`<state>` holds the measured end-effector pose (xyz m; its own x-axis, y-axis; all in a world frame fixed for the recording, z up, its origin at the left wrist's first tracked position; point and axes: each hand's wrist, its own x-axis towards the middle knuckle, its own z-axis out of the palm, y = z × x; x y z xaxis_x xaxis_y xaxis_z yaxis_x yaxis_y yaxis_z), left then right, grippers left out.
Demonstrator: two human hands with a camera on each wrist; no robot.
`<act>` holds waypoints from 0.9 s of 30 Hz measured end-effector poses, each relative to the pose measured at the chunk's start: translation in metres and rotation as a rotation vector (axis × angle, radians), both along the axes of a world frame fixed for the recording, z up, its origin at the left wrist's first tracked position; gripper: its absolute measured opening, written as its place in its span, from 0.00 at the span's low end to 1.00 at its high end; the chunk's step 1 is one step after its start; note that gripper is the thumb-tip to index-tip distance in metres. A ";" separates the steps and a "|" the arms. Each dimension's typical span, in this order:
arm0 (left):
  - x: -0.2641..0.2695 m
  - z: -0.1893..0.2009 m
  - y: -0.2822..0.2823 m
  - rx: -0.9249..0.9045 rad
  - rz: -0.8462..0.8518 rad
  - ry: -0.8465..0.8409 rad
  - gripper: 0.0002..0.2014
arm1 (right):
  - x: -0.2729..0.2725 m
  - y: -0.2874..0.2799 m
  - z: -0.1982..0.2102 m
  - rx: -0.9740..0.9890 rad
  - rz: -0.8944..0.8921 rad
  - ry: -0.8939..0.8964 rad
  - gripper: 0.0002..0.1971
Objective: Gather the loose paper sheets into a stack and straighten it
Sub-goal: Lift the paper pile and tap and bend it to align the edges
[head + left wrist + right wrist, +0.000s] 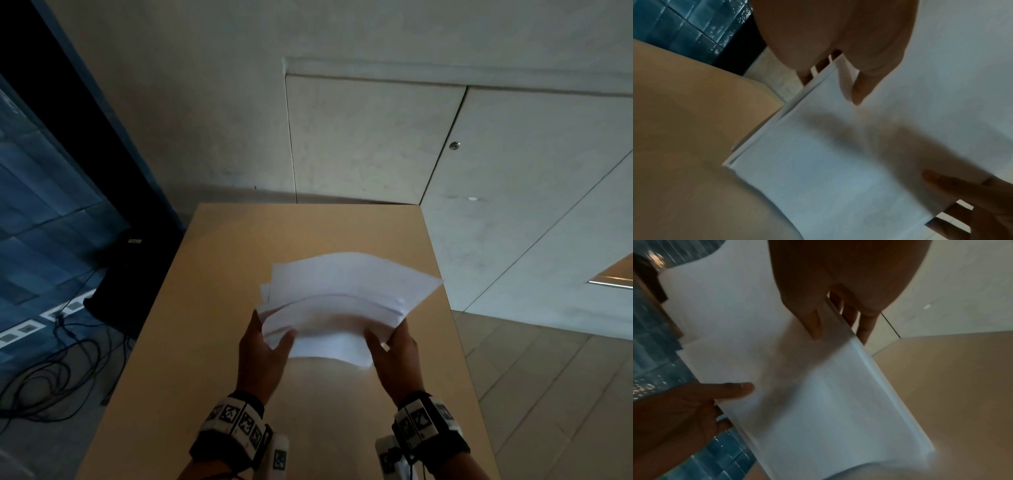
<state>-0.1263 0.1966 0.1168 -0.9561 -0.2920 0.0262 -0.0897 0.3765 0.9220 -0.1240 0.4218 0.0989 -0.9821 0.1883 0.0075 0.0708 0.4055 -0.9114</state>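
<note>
Both hands grip the paper stack (346, 301) above the worktop (219, 260), near its middle. Left hand (262, 356) pinches the left edge w/ thumb on top, fingers under; right hand (394, 356) does the same on the right edge. Held at 2 opposite sides prob. so the sheets can be squared up, e.g. tapped edge-down on the worktop. Sheets are gathered but not aligned: far corners fan out, and the left wrist view shows staggered edges on the left side. The near part of the stack bows downward. No containers in view. Cables (51, 370) lie on the floor at left.
</note>
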 end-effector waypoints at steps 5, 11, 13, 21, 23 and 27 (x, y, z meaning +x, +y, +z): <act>0.003 -0.005 -0.004 -0.008 -0.003 -0.111 0.22 | -0.003 0.006 -0.013 0.013 0.037 -0.099 0.16; -0.006 0.009 0.000 -0.102 0.039 -0.063 0.16 | -0.015 0.004 -0.001 -0.003 0.024 -0.116 0.08; -0.007 0.018 0.001 -0.103 0.034 -0.015 0.15 | -0.016 0.006 0.008 -0.004 0.009 -0.075 0.07; 0.002 0.006 -0.006 -0.027 -0.063 -0.026 0.19 | -0.003 0.009 0.004 0.038 0.013 -0.038 0.13; 0.005 -0.004 -0.007 -0.057 -0.099 -0.090 0.23 | 0.001 0.010 -0.013 0.081 0.049 -0.110 0.21; 0.004 -0.007 -0.002 -0.120 -0.040 -0.092 0.16 | 0.000 0.011 -0.019 0.157 0.023 -0.169 0.12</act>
